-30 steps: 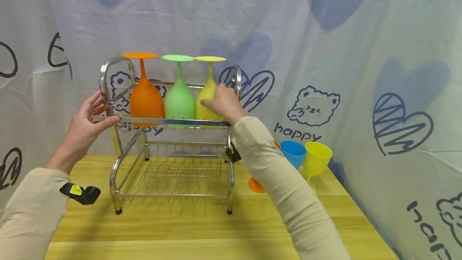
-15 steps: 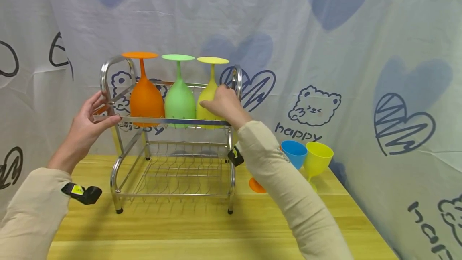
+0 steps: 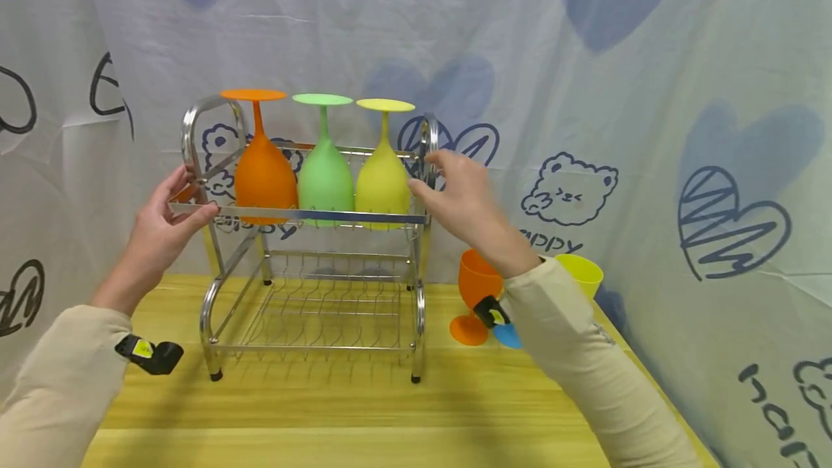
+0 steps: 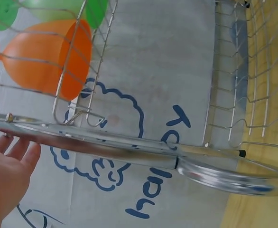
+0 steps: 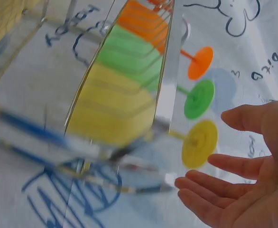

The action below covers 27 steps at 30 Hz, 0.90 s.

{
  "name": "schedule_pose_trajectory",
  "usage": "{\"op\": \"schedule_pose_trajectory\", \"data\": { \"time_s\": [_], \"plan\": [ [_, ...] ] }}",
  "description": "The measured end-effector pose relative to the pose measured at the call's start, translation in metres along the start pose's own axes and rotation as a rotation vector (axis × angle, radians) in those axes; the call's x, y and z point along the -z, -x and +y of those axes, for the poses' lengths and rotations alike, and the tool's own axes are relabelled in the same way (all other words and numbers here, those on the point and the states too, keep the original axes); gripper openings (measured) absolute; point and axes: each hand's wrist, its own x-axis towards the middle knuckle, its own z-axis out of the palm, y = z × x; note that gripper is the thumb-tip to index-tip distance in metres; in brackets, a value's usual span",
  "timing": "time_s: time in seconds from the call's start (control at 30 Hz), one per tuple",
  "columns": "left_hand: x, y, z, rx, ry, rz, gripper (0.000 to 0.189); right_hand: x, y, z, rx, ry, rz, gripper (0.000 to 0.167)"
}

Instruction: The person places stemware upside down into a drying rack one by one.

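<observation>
Upside down in a row on the upper tier of the metal dish rack [image 3: 357, 217] stand an orange goblet [image 3: 265, 175], a green goblet [image 3: 325, 175] and a yellow goblet [image 3: 383, 179]. At the rack's left end my left hand [image 3: 162, 226] holds the frame, thumb on the front rail and fingers round the side. In the left wrist view, its fingertips rest against the side bar [image 4: 101, 149]. My right hand [image 3: 464, 197] is beside the rack's right end, fingers spread and holding nothing; the right wrist view puts it near the yellow goblet's base [image 5: 200, 143].
On the wooden table [image 3: 292, 410], right of the rack, stand another orange goblet [image 3: 479, 280], a blue goblet's base [image 3: 508, 336] showing past my sleeve, and a second yellow goblet [image 3: 581, 271]. The rack's lower tier [image 3: 325, 302] holds nothing. A patterned curtain [image 3: 494, 6] hangs behind.
My right hand has let go of the yellow goblet and moved right, off the rack's upper tier. That goblet shifted slightly right and stands upside down. My left hand stays at the rack.
</observation>
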Motion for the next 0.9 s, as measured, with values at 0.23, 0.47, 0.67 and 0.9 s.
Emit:
{"op": "schedule_pose_trajectory", "data": {
  "time_s": [0.23, 0.47, 0.67, 0.9],
  "plan": [
    [-0.006, 0.007, 0.002, 0.029, 0.008, 0.055, 0.077, 0.021, 0.016, 0.050, -0.081, 0.015, 0.048, 0.045],
    [-0.012, 0.016, 0.003, 0.000, 0.031, 0.128, 0.072, 0.030, 0.036, 0.108, -0.197, 0.040, 0.050, 0.051],
    [-0.011, 0.030, 0.004, 0.008, 0.027, 0.162, 0.069, 0.030, 0.052, 0.159, -0.318, -0.010, 0.078, 0.062],
    [-0.013, 0.050, 0.008, 0.026, 0.017, 0.157, 0.067, 0.022, 0.070, 0.210, -0.460, -0.058, 0.108, 0.075]
  ]
}}
